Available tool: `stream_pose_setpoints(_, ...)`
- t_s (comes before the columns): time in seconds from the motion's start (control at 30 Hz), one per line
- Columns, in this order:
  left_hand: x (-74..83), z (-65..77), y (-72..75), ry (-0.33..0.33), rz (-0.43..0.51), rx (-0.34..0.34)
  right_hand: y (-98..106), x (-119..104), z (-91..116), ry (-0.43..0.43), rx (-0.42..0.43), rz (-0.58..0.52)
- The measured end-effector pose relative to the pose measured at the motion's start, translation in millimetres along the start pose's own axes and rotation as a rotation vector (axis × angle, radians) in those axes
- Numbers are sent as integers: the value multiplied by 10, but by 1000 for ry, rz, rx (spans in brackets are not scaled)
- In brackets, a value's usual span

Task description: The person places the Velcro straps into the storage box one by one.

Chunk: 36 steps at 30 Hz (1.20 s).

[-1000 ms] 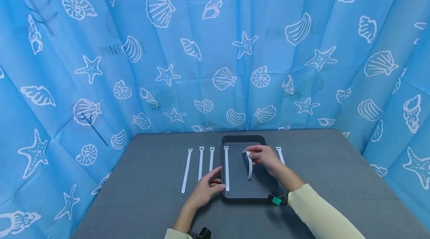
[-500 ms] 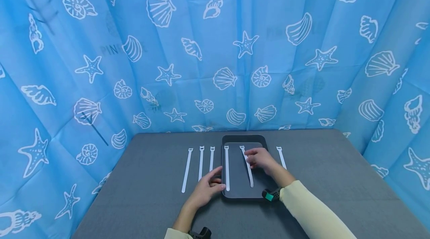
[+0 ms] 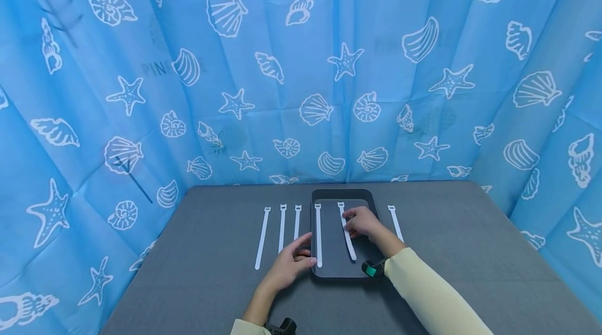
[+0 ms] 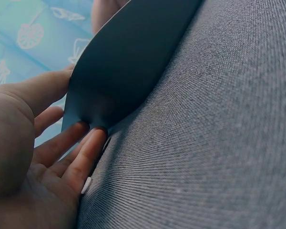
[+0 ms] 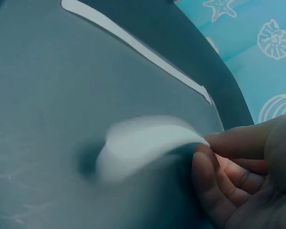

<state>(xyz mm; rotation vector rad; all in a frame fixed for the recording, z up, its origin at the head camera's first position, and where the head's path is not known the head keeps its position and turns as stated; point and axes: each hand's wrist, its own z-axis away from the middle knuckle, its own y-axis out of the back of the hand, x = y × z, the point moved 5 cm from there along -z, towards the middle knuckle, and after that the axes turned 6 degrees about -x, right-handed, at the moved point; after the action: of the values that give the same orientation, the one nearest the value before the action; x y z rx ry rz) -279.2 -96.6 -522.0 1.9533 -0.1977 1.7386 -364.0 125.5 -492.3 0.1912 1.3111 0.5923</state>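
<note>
The right hand (image 3: 361,224) pinches a white strap (image 3: 349,245) between thumb and fingers at its edge, above the interior of a dark grey tray (image 3: 335,266); the strap's slotted head points to the tray's far end and its near part curves slightly. In the right wrist view this strap is blurred and arches over the tray floor; whether its near tip touches the floor cannot be told. The left hand (image 3: 288,267) is loosely spread at the tray's near left side, fingertips against the outer wall and thumb at the rim. A second strap (image 3: 319,235) lies flat inside the tray along its left wall, well apart from the first. On the grey worktop (image 3: 197,277), three further straps stand in a row left of the tray: an outer strap (image 3: 262,238), a middle strap (image 3: 282,228) and an inner strap (image 3: 297,222), the latter two partly hidden by the left hand. One right-hand strap (image 3: 395,221) lies beyond the opposite wall, its near end behind the right arm. A blue curtain (image 3: 301,79) with white shell and starfish prints hangs behind. Both sleeves (image 3: 432,285) are pale yellow.
</note>
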Motion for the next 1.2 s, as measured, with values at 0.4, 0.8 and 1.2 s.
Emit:
stream_pose_setpoints(0.4, -15, -4, 7, 5, -10, 4, 18, 23, -59, -28, 9, 152)
stream_pose_setpoints(0.8, -12, -12, 8, 4, 14, 3, 62, 7, -107, -16, 12, 289)
stream_pose_setpoints(1.2, 241, 81, 8, 32, 7, -3, -48, -59, -84, -21, -48, 376)
